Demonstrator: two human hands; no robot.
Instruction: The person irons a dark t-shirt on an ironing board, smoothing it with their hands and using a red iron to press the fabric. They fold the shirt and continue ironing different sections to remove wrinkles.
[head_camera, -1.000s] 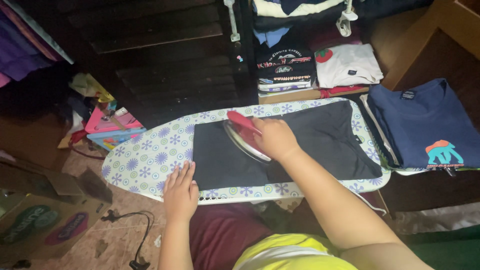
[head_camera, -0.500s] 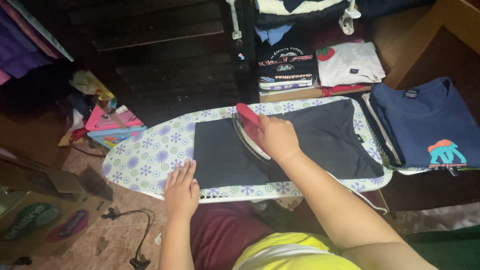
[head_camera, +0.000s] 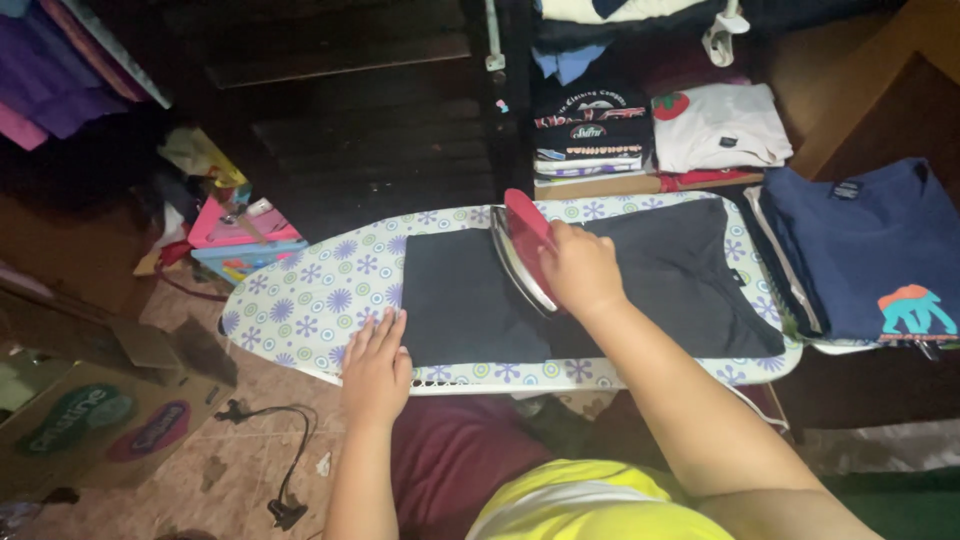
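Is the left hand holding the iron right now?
No, the left hand lies flat at the dark garment's near corner on the ironing board, while the right hand grips the red iron.

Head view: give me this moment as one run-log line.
right hand: grips red iron on dark shirt | left hand: flat on shirt's near corner | ironing board: flowered cover | folded shirts: stacked behind

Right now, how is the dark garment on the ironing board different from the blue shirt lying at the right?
The dark garment is plain and nearly black; the blue shirt is lighter navy with a coloured print. The dark garment lies on the ironing board under the iron; the blue shirt lies off it, untouched. Both are spread flat.
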